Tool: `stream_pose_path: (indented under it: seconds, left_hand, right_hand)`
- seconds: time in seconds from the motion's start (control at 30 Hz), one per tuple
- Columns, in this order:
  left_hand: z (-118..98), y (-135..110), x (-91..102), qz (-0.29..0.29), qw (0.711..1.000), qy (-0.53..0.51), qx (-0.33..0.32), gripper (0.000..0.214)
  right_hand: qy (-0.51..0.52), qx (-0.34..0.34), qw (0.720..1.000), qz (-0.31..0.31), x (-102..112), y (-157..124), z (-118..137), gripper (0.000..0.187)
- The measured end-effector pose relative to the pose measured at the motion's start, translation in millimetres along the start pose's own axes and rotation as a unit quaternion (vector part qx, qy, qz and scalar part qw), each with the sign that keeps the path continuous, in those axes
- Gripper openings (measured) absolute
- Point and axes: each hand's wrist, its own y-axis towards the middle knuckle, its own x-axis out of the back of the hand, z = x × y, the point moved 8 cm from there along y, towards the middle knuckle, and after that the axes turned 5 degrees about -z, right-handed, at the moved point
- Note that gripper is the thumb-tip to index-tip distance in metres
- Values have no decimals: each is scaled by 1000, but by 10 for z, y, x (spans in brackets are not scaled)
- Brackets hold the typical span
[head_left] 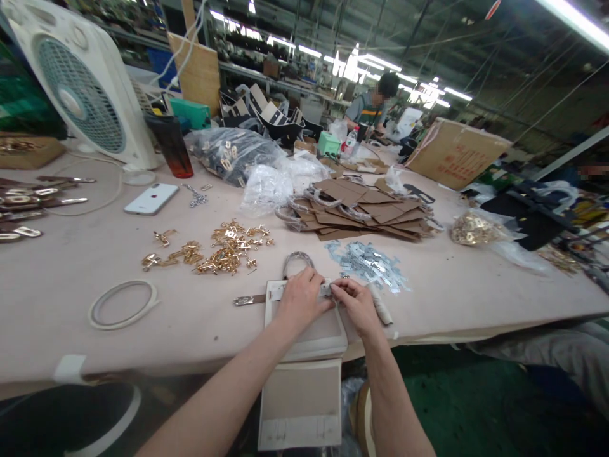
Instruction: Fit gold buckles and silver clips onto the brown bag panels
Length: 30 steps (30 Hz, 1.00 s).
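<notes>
A flat beige bag panel [309, 343] lies over the table's near edge, its lower part hanging down. My left hand [301, 298] presses on the panel's top edge, fingers curled over a strap [254, 299] that has a metal tip at the left. My right hand [354, 303] pinches the strap's right end, fingers closed on it. A curved handle [295, 259] shows just beyond my hands. Gold metal fittings [228, 247] lie scattered to the upper left, silver metal plates [368, 263] to the upper right.
A tape ring [122, 304] lies at the left. A white phone [151, 198], a dark tumbler [172, 146] and a white fan [80, 82] stand further back, with brown cardboard pieces [361, 209], plastic bags [238, 152] and a cardboard box [454, 152]. Another person [373, 105] works at the far end.
</notes>
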Motion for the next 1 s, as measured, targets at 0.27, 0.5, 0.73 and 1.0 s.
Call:
stream_pose_path:
  seconds: [0.27, 0.5, 0.73, 1.0]
  left_hand:
    - [0, -7, 3, 4, 1000, -2, 0, 44]
    - [-10, -1, 6, 9, 1000, -9, -6, 40]
    - [-10, 1, 2, 3, 1000, -14, -11, 40]
    - [1, 21, 7, 5, 1000, -20, -5, 37]
  right_hand:
    - [-47, 14, 999, 20, -13, 117, -99, 24]
    - [-105, 30, 994, 33, -44, 111, -14, 25]
    - [-90, 16, 995, 45, -84, 127, -41, 23]
    - [-68, 12, 996, 63, -108, 105, 3, 30]
